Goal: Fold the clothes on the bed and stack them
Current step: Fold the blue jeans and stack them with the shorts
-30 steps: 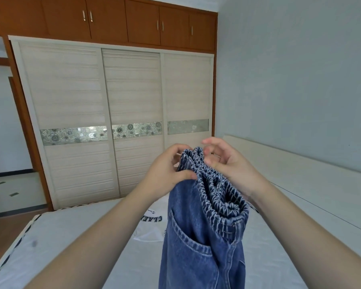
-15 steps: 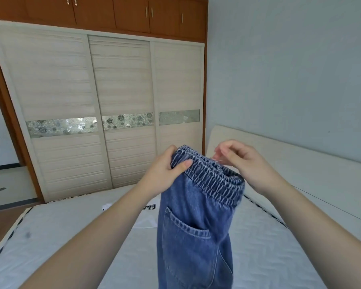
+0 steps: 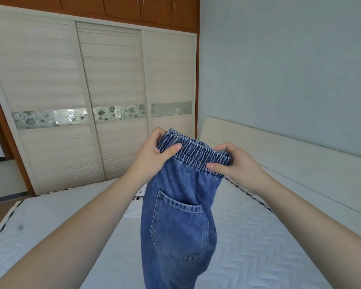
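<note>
A: What is the biggest thing here?

B: The bed (image 3: pixel 248 236), a white quilted mattress with a wavy stitched pattern and a dark-and-white braided edge. Take it as the landmark. Beyond its far end stands a wardrobe (image 3: pixel 88 97) of pale ribbed sliding doors with a shiny floral band across them. Along the bed's right side runs a smooth cream headboard (image 3: pixel 279 155).

A: And the clothes?

B: A pair of blue jeans (image 3: pixel 181 215) hangs above the middle of the bed, held up by the gathered elastic waistband. The denim is faded, with a stitched patch pocket facing the camera. The legs are cut off by the lower edge of the view.

A: The hands?

B: The left hand (image 3: pixel 154 155) pinches the waistband's left end, thumb in front and fingers curled behind. The right hand (image 3: pixel 236 161) grasps the right end the same way, thumb laid across the elastic.

A: Anything hidden?

B: A white garment (image 3: pixel 136 207) lies flat on the bed behind the jeans. It carries dark lettering, mostly covered, so I cannot read it.

A: Is anything in the pocket?

B: I cannot tell.
</note>
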{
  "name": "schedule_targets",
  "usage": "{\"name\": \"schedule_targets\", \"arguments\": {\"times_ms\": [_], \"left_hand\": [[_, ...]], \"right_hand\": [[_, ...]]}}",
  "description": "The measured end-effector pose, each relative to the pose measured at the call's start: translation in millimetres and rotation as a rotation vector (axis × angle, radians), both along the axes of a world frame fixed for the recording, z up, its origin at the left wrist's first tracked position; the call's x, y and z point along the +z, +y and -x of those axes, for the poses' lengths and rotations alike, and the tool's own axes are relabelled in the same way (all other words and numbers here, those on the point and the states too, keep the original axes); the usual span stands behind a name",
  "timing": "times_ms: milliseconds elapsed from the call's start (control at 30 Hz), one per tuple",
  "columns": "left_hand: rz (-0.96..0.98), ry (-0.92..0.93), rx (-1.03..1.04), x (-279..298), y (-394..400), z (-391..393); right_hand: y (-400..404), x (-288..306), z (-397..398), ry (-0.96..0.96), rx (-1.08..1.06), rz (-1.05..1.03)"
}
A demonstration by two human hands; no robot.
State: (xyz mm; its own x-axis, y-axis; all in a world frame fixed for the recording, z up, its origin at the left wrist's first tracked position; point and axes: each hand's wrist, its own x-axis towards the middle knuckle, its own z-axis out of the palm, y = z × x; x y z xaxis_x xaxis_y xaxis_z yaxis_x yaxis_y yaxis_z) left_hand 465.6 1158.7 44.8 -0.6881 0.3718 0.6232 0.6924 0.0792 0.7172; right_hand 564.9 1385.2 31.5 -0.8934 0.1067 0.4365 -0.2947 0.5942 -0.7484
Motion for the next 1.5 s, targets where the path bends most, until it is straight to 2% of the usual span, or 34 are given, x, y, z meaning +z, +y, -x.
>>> {"name": "schedule_targets", "arguments": {"times_ms": [200,300,433,533,667,833,900,1000,1100,1200,1333,1500], "left_hand": [[0.124,-0.038,0.002,35,-8,-8],[0.147,-0.079,0.005,56,-14,-10],[0.038,-0.144,-0.057,69,-16,-14],[-0.067,-0.150,-0.092,68,-10,-20],[-0.174,-0.197,-0.105,64,-4,-23],[-0.228,-0.179,-0.055,65,-9,-26],[-0.249,-0.179,-0.037,65,-10,-28],[-0.281,-0.175,-0.012,66,-10,-33],[-0.329,-0.189,0.025,68,-9,-36],[-0.370,-0.182,0.064,75,-10,-37],[-0.460,-0.163,0.104,95,-28,-36],[-0.591,-0.169,0.183,103,-74,-40]], "right_hand": [[-4,52,9,0.161,-0.112,0.172],[-9,76,9,0.214,-0.123,0.176],[-8,91,5,0.282,-0.124,0.053],[-8,86,-1,0.277,-0.053,0.168],[2,37,-15,-0.011,-0.085,0.208],[27,-88,-36,-0.628,-0.275,0.247],[30,-125,-37,-0.753,-0.257,0.356],[23,-152,-29,-0.812,-0.162,0.516],[12,-154,-20,-0.788,0.101,0.775],[0,-141,-10,-0.590,0.267,1.021],[0,-123,9,-0.371,0.232,1.243],[11,-102,27,-0.262,0.233,1.370]]}}
